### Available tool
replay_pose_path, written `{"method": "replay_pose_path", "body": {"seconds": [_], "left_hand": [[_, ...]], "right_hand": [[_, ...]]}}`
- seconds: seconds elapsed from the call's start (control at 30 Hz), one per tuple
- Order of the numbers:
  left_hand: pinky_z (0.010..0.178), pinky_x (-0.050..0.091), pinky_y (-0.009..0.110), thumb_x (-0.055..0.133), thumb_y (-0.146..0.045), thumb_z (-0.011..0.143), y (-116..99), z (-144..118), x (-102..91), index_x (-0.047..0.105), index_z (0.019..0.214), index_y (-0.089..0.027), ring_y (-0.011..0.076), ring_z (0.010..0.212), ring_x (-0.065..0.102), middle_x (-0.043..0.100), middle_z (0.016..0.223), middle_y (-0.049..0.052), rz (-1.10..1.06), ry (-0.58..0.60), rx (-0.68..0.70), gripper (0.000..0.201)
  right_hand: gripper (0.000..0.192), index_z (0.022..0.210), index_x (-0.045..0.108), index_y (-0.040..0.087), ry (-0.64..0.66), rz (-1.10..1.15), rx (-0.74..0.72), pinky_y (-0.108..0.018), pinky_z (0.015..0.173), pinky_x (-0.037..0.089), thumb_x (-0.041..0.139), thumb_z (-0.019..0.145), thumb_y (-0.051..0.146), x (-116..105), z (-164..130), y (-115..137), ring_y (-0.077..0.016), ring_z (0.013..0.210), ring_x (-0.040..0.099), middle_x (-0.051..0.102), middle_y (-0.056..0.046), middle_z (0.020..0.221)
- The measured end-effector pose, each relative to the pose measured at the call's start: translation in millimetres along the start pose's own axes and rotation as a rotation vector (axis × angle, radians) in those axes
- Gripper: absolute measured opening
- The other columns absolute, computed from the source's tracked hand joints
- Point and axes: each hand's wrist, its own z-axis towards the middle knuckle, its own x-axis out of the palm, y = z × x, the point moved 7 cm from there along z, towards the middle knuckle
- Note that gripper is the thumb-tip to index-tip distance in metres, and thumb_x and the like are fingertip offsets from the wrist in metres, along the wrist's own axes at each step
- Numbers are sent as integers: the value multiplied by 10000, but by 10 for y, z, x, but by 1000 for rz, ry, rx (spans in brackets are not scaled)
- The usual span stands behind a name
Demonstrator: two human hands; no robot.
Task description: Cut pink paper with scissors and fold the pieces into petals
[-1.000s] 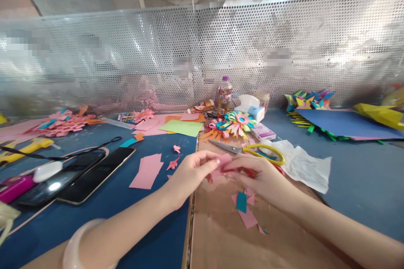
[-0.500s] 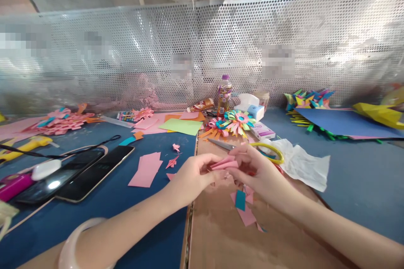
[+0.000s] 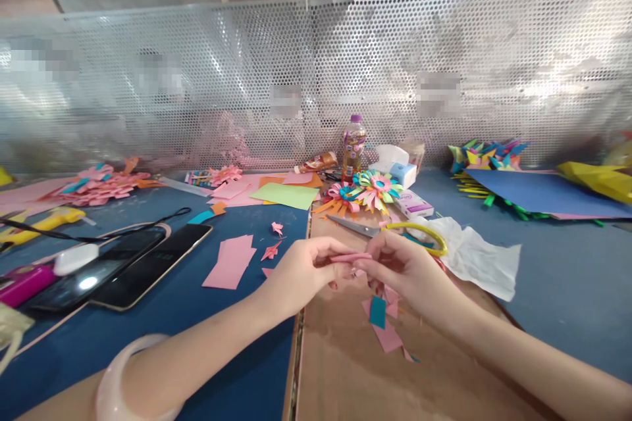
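A small pink paper piece [image 3: 351,256], folded flat so I see it nearly edge-on, is pinched between both hands above the brown cardboard sheet [image 3: 345,368]. My left hand [image 3: 301,273] grips its left end and my right hand [image 3: 402,270] grips its right end. Below my right hand lie pink paper scraps [image 3: 388,337] and a small teal scrap [image 3: 378,312]. Yellow-handled scissors [image 3: 395,231] lie just behind my hands.
Paper flowers [image 3: 368,189], a bottle [image 3: 353,147] and a tissue box [image 3: 395,168] stand further back. Pink paper slips [image 3: 230,262] and two phones [image 3: 123,270] lie on the blue table to the left. Crumpled white paper [image 3: 476,256] sits right, a perforated metal screen [image 3: 316,79] behind.
The pink piece has gone from a flat sheet facing me to a folded strip held edge-on between both hands. My right fingers have shifted along it; the view has drifted slightly.
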Motion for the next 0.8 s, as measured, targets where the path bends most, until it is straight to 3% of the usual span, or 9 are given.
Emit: {"method": "replay_pose_path", "body": {"seconds": [0.2,0.8], "left_hand": [[593,457,240,609,-340,731,-5,6,-29,632,842,-164,170,754,616,675,798,51,-21,-53,-13,209],[688,495,293,638,-374,711,46,4,-50,667,841,-143,181,757,632,692,815,71,-176,-95,-63,266]], "right_hand": [[322,775,565,188,-22,-33,21,-223,473,438,552,754,509,-8,-12,19,-109,534,551,593,-1,648],[422,697,541,173,-45,97,97,-232,475,463,552,702,595,-6,12,-47,-115,515,565,606,-17,621]]}}
